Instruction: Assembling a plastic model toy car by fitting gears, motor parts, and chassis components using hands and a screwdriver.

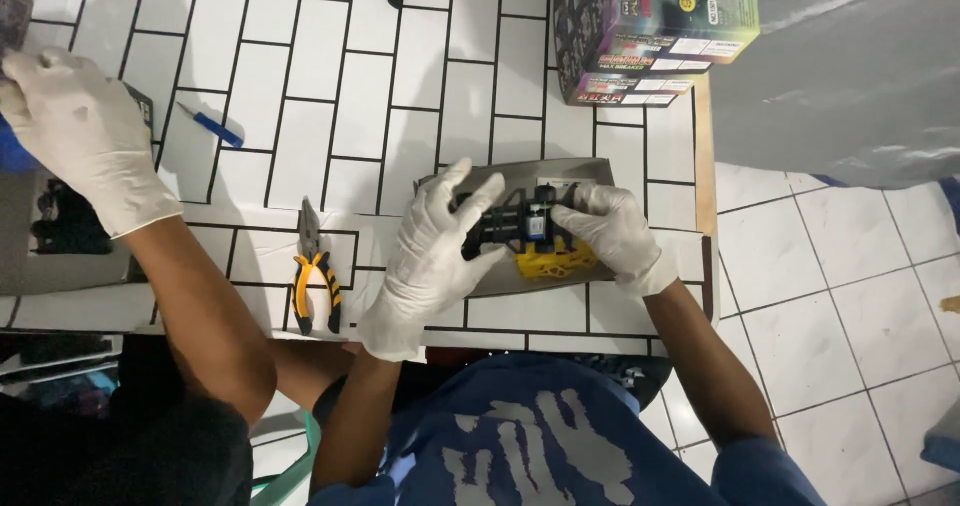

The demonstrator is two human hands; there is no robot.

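Note:
Both of my hands wear white gloves. My left hand (428,256) grips the left end of a small black model car chassis (505,228), with the index finger raised. My right hand (612,232) holds the chassis's right end, fingertips near a small blue part at its middle. A yellow plastic piece (552,263) sits just under the chassis, touching it. The chassis is held low over a grey sheet (590,174) on the white tiled table.
Another person's gloved hand (82,131) and arm reach over a grey tray (55,271) at the left. Orange-and-black pliers (316,278) lie left of my left hand. A blue-handled small tool (213,127) lies further back. A colourful box (652,28) stands at the back right.

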